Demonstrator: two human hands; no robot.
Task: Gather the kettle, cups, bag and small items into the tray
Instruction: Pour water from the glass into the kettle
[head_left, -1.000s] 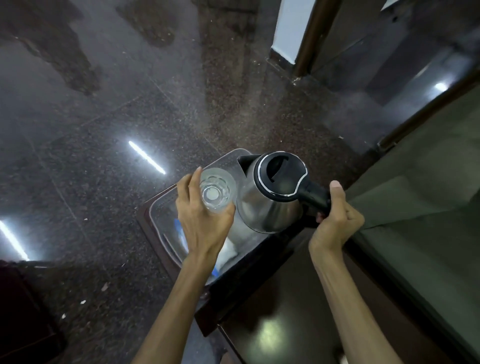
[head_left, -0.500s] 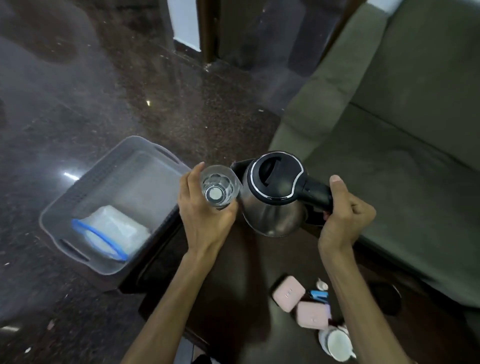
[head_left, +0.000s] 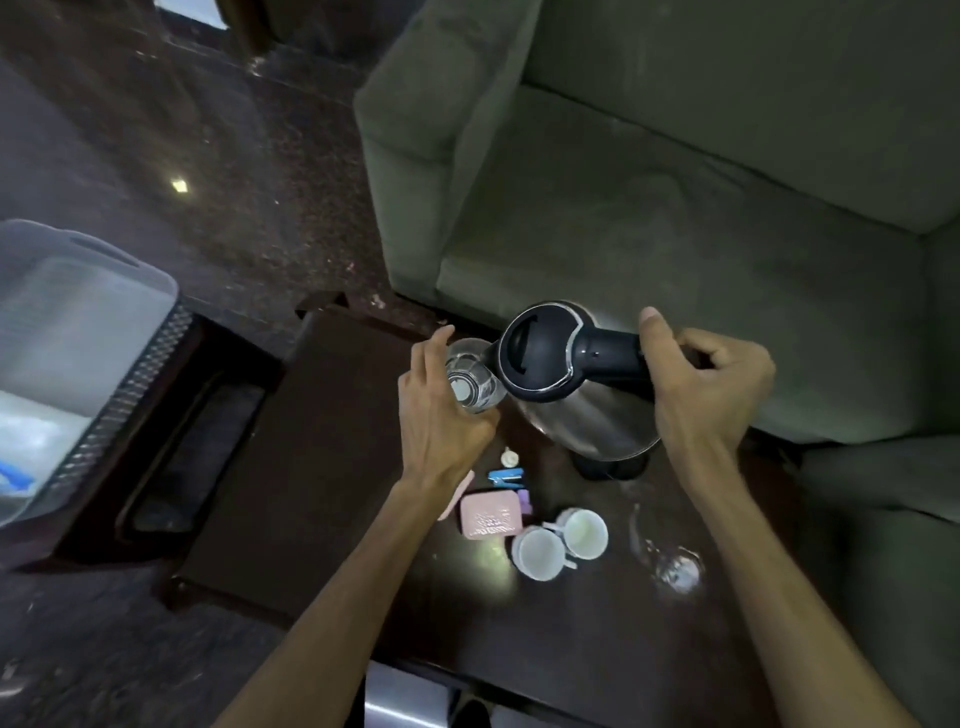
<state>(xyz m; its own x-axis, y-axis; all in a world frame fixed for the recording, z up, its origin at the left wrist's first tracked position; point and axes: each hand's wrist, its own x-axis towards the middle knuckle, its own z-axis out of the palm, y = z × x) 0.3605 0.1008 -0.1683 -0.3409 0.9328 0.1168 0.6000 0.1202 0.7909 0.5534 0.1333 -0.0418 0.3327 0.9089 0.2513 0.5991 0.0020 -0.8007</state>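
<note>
My right hand (head_left: 701, 384) grips the black handle of a steel kettle (head_left: 566, 384), held above its dark base (head_left: 610, 467) on the dark table (head_left: 322, 467). My left hand (head_left: 441, 415) holds a clear glass (head_left: 470, 382) right beside the kettle's lid. On the table below lie two white cups (head_left: 561, 540), a pink case (head_left: 491, 514), a blue clip (head_left: 505, 475), a small white piece (head_left: 510, 458) and another clear glass (head_left: 665, 551) on its side. The grey tray (head_left: 130, 353) sits at the far left with a white bag (head_left: 26, 441) inside.
A green sofa (head_left: 675, 208) fills the upper right, close behind the table. Dark polished floor (head_left: 156, 130) spreads at the upper left. The tray rests on a dark wooden stand (head_left: 171, 426) left of the table.
The view has swung right, so the tray has slid to the far left edge. Kettle and glass, still in my hands, now hang over the table near the small items.
</note>
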